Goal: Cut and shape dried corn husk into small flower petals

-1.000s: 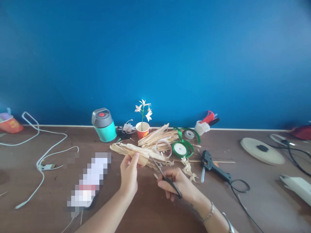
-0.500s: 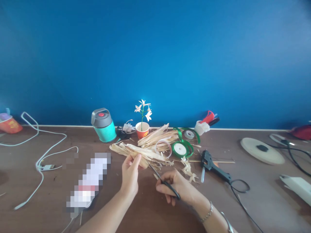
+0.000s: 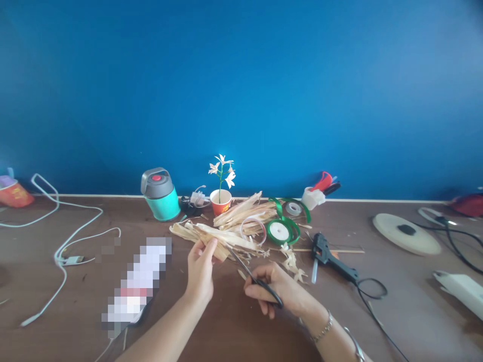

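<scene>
My left hand (image 3: 202, 266) is closed, pinching a piece of dried corn husk (image 3: 222, 253) between thumb and fingers. In my right hand (image 3: 273, 286) is a pair of black-handled scissors (image 3: 268, 290), its blades pointing up and left to the edge of that piece. Whether the blades are apart or together is too small to tell. Behind both hands lies a pile of husks (image 3: 247, 211). Beyond it, a paper cup (image 3: 221, 203) holds a green stem with white husk flowers (image 3: 222, 171). Loose cut husk flowers (image 3: 290, 260) lie right of the scissors.
A spool of green ribbon (image 3: 279, 232) and tape rolls (image 3: 293, 208) sit behind. To the right are a black glue gun (image 3: 328, 259) with its cord and a pale lid (image 3: 407, 234). A teal flask (image 3: 162, 196), white cables (image 3: 62, 241) and a blurred-out object (image 3: 138, 284) are left.
My right hand and the scissors have shifted slightly right, and the blades have moved a little up and left against the husk piece. My left hand keeps its hold, nearly still.
</scene>
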Demonstrator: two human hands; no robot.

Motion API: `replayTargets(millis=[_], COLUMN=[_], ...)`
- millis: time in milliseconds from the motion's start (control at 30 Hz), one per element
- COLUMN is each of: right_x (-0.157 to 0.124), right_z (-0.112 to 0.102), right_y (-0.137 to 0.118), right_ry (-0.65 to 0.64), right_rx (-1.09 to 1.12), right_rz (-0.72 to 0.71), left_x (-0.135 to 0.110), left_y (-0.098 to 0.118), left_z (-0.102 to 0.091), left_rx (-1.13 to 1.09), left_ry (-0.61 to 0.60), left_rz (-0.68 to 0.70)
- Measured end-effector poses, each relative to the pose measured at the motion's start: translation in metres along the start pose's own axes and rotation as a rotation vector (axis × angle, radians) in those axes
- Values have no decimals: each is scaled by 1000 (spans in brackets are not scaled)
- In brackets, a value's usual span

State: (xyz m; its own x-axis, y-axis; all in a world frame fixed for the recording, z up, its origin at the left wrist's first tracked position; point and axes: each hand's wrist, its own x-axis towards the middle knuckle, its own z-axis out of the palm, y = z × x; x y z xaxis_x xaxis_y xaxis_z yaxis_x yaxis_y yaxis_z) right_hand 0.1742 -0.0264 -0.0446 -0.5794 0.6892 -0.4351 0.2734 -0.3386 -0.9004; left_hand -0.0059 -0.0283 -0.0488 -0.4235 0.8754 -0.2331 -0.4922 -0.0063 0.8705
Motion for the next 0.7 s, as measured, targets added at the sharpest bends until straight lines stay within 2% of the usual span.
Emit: replayTargets(millis=[367, 700], right_x=[2, 3], right_z=[2, 3], right_y=[4, 2], right_ry=[13, 22], right_rx=[-2, -1], right_rz=[1, 15], left_x=[-5, -6], left_y=[-1, -2], left_z=[3, 2], left_rx=[18, 29], left_ry=[-84, -103], left_rz=[25, 10])
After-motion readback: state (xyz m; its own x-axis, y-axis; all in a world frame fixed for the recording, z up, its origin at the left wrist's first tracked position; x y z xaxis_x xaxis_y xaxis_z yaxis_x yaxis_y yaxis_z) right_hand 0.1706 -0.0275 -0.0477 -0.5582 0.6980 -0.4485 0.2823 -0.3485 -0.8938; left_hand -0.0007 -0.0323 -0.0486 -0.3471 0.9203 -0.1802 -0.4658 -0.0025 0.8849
